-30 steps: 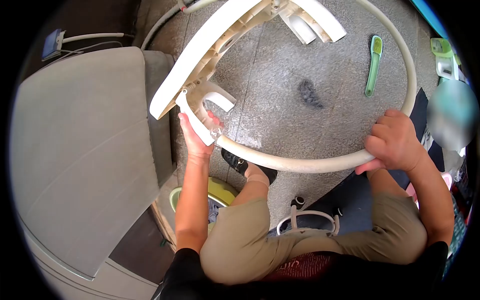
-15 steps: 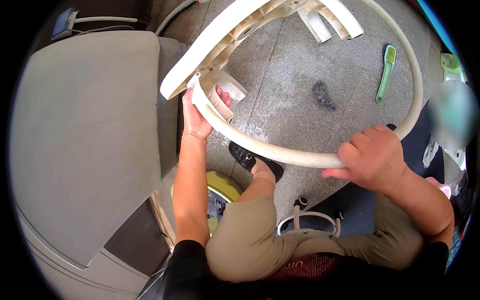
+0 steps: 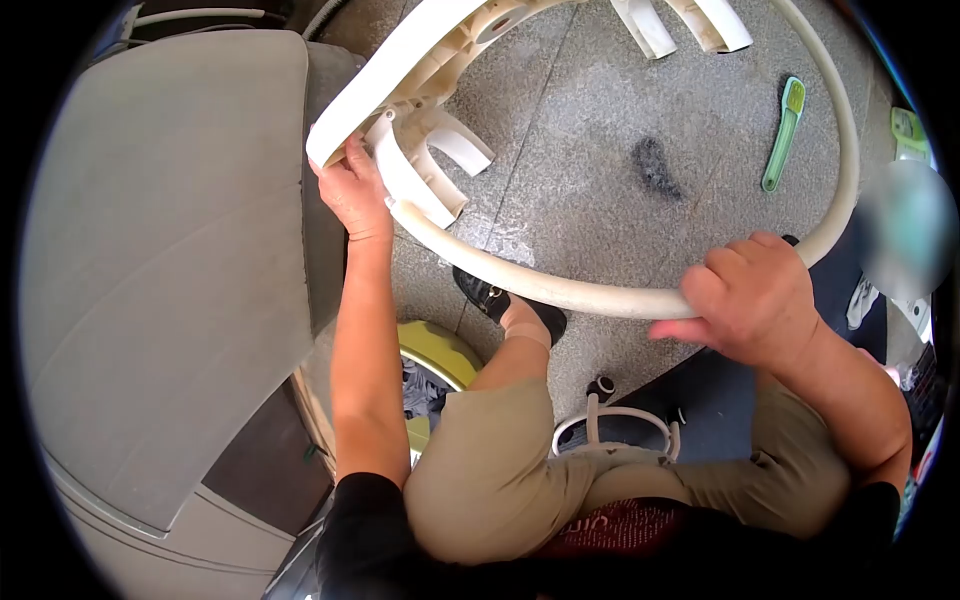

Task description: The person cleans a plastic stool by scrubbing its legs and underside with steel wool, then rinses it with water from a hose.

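A large white curved plastic frame, its ribbed underside visible, slants across the upper middle. My left hand is closed around its lower left end; some fingers are behind the plastic. Beside this hand, a forked white plastic arm is joined to the frame. From near that arm, an off-white round tube sweeps in a wide loop to the right and up out of view. My right hand is wrapped around the tube's lower right stretch, thumb pointing left. Two more short curved arms hang at the top.
A green-handled tool lies on the grey floor, near a dark clump of fluff. At left stands a grey padded seat. A yellow-green bin holding grey material is beside my leg. A dark mat lies below.
My left hand has moved from the forked arm to the frame's lower left end. The frame and tube have shifted slightly upward in view. My right hand keeps its hold on the tube.
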Available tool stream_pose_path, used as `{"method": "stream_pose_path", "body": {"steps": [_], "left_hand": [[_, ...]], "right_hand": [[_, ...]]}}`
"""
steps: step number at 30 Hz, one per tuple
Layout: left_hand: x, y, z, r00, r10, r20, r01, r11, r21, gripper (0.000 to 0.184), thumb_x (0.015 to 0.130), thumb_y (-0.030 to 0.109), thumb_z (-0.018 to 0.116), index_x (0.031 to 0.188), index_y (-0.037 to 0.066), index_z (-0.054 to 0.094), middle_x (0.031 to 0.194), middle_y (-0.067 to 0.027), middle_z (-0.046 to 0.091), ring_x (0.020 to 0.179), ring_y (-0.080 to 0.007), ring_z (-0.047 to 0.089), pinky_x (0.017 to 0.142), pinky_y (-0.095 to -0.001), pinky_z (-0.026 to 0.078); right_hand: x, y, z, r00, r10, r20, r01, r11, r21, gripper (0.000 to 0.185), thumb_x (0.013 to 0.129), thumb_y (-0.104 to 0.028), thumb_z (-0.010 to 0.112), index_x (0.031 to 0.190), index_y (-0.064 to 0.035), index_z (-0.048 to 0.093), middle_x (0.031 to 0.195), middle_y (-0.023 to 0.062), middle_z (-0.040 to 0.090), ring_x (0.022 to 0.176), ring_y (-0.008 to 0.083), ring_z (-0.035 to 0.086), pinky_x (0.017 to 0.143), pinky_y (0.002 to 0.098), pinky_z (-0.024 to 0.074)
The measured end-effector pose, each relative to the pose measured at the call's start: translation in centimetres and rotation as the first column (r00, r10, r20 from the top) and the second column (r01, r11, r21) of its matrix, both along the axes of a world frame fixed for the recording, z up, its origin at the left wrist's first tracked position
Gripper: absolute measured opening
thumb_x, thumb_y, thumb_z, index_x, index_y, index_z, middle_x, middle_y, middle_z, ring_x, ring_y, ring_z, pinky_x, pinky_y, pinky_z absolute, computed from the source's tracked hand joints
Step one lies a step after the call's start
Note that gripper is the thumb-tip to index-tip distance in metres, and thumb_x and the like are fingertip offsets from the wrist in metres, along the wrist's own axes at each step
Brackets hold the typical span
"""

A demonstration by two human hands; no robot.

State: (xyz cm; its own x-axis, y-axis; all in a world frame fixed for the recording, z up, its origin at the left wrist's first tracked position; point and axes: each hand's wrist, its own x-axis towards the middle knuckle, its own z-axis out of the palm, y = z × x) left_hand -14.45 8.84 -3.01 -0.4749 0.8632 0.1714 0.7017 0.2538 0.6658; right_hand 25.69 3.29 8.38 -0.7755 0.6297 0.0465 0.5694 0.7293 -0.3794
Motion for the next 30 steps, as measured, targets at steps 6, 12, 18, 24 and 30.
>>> {"method": "stream_pose_path", "body": {"steps": [6,12,18,24,30], "left_hand": [[-0.9,-0.2,-1.1,0.985,-0.091,-0.147,0.113,0.982,0.151,0.027,0.097,0.016,0.048,0.113,-0.005,0.049,0.112,-0.0244,0.063,0.102,-0.0354,0.064,0.087,-0.0418,0.049],[0.4,0.3,-0.1,0.978,0.115,-0.176,-0.094,0.988,0.120,0.028,0.094,0.015,0.049,0.114,-0.004,0.050,0.095,-0.0189,0.063,0.086,-0.0297,0.062,0.085,-0.0362,0.049],[-0.2,0.6,-0.7,0.989,-0.095,0.116,0.074,0.981,0.177,0.035,0.097,0.015,0.050,0.126,-0.004,0.042,0.116,-0.0162,0.053,0.103,-0.0261,0.055,0.095,-0.0349,0.044],[0.7,0.0,-0.4,0.986,0.003,-0.166,0.036,0.972,0.231,0.038,0.096,0.006,0.044,0.132,-0.003,0.039,0.127,-0.0221,0.053,0.113,-0.0303,0.057,0.097,-0.0368,0.046],[0.1,-0.7,1.1,0.887,-0.108,-0.449,0.198,0.967,0.158,0.042,0.092,-0.001,0.041,0.134,0.001,0.043,0.128,-0.0196,0.055,0.116,-0.0319,0.056,0.097,-0.0395,0.047]], "right_hand": [[0.1,0.0,-0.3,1.000,-0.019,-0.015,0.019,1.000,0.004,0.047,0.065,-0.050,0.074,0.068,-0.0125,0.046,0.061,0.0032,0.043,0.052,0.0228,0.051,0.051,0.0351,0.0402],[0.2,-0.1,-0.2,1.000,-0.014,-0.011,0.014,1.000,-0.005,0.046,0.067,-0.049,0.073,0.069,-0.0124,0.047,0.062,0.0031,0.043,0.054,0.0225,0.051,0.051,0.0352,0.0396],[0.2,-0.2,-0.4,0.999,-0.021,-0.027,0.021,1.000,0.009,0.048,0.071,-0.053,0.070,0.067,-0.0117,0.045,0.060,0.0033,0.041,0.053,0.0225,0.049,0.051,0.0356,0.0372],[0.4,-0.1,-0.2,0.999,-0.023,-0.028,0.023,1.000,0.004,0.048,0.072,-0.053,0.069,0.067,-0.0117,0.045,0.060,0.0032,0.041,0.053,0.0221,0.048,0.051,0.0355,0.0366],[0.4,-0.2,-0.7,0.998,-0.034,-0.059,0.035,0.999,0.014,0.051,0.072,-0.056,0.068,0.066,-0.0116,0.044,0.060,0.0031,0.040,0.052,0.0224,0.046,0.050,0.0355,0.0349]]}}
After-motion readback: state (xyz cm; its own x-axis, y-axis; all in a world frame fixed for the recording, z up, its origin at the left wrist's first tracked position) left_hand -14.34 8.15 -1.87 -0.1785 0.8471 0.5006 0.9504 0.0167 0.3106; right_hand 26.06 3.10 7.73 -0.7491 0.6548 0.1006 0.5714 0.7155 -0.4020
